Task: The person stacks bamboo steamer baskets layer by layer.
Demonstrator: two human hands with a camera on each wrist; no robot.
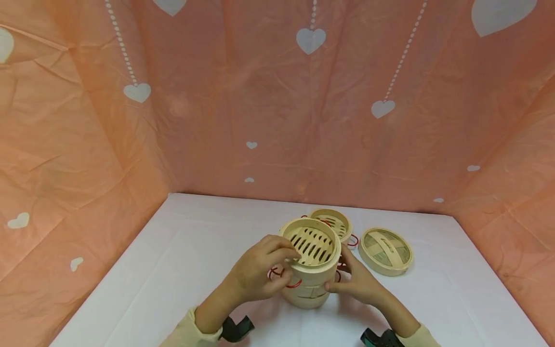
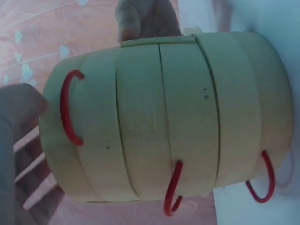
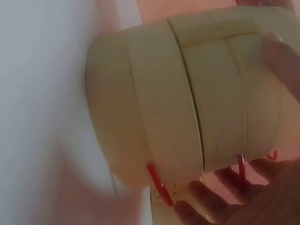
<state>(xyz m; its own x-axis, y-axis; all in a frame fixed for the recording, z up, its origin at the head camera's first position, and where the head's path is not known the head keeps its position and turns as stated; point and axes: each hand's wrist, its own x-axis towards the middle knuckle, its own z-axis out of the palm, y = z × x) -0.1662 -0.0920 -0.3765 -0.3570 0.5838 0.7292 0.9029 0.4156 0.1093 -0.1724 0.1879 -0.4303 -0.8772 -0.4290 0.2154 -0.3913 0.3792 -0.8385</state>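
Note:
Bamboo steamer baskets stand in an upright stack, with red loop handles on their sides. The slatted floor of the top basket faces up. My right hand holds the stack from the right, its thumb on the near wall and its fingers around the far side. At the upper left rim is my left hand, fingers loosely bent and spread apart. In the left wrist view, the thumb lies right at the top basket's edge, near a red handle.
Behind the stack is another slatted bamboo basket with red handles. A round woven bamboo lid lies to the right on the white table. Orange cloth with white hearts encloses the back and sides.

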